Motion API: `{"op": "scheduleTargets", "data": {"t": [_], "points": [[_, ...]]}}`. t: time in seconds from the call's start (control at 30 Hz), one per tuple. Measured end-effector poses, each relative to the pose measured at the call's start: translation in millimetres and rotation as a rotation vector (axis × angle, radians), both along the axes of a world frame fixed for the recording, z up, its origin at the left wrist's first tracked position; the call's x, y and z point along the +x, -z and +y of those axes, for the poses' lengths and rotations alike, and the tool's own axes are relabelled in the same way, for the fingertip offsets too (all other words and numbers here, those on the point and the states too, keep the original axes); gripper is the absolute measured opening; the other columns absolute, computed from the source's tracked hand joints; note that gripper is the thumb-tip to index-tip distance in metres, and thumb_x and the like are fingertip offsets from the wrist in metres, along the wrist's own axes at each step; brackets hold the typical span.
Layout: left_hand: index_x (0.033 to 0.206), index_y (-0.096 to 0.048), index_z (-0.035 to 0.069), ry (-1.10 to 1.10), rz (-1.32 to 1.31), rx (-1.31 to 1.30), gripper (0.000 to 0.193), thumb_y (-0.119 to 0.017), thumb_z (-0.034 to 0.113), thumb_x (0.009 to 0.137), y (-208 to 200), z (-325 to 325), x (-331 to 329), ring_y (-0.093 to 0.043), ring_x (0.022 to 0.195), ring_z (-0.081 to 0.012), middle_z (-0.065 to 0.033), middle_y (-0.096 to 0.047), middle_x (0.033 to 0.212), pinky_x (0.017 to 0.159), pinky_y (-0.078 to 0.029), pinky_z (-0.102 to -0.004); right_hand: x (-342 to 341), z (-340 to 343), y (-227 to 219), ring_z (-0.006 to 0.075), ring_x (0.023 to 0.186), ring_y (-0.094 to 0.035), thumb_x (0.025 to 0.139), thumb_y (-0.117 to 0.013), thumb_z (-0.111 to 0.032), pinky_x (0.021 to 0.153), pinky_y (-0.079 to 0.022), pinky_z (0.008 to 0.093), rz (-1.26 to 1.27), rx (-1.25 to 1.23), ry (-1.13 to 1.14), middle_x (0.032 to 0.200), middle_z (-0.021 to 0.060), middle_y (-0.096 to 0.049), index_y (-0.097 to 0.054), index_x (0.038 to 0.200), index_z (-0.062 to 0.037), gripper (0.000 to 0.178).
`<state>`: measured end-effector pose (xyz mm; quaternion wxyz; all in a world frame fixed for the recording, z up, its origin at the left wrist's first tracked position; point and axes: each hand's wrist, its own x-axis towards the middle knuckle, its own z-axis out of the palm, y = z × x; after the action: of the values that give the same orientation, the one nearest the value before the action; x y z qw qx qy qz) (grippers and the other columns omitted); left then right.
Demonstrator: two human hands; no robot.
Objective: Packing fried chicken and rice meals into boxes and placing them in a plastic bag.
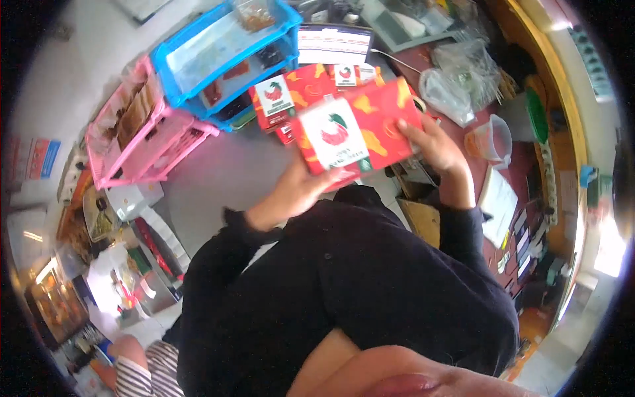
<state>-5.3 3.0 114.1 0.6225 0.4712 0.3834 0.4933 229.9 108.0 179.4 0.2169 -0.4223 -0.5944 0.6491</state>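
In front of my chest I hold a red cardboard box (390, 112) patterned with yellow-orange shapes, a white panel with a red and green picture on its face. My left hand (296, 190) grips its lower left side, the thumb lying along the bottom edge. The fingers of my right hand (436, 149) close on the right end. The box is tilted, its right end higher. Just beyond it stand more red boxes of the same look (273, 99), partly hidden behind the one I hold.
A blue tiered rack (228, 63) and a pink rack (135, 165) stand at the left. On the dark red table at the right are clear plastic bags (463, 69), a clear plastic jug (493, 142) and an open notebook (499, 205). Someone in striped clothing (149, 370) is at lower left.
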Motion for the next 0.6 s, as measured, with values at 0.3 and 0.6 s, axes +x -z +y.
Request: {"op": "scheduleTargets", "data": {"t": [0.3,0.6], "points": [[0.136,-0.033,0.007,-0.417,0.140,-0.473,0.067,-0.053,0.048,0.087,25.9,78.0,-112.5,-0.044,0.121,-0.0254,-0.0104,-0.046,0.133,0.102,-0.021,-0.0552,-113.1,104.3,73.7,0.0208,0.101,-0.056,0.086,-0.052,-0.051,0.086,-0.045,0.0331,-0.062,0.003,-0.080,0.116,0.0133,-0.057,-0.049,0.125,0.0035,0.067],[0.130,-0.040,0.009,-0.514,-0.178,-0.475,0.055,-0.051,0.044,0.089,7.9,108.9,-81.8,-0.050,0.115,-0.0266,-0.0094,-0.049,0.130,0.096,-0.032,-0.0561,173.0,254.7,232.3,0.0366,0.084,-0.061,0.081,-0.053,-0.036,0.075,-0.048,0.0434,-1.049,0.716,0.330,0.090,0.0209,-0.064,-0.067,0.090,-0.0041,0.036]]}}
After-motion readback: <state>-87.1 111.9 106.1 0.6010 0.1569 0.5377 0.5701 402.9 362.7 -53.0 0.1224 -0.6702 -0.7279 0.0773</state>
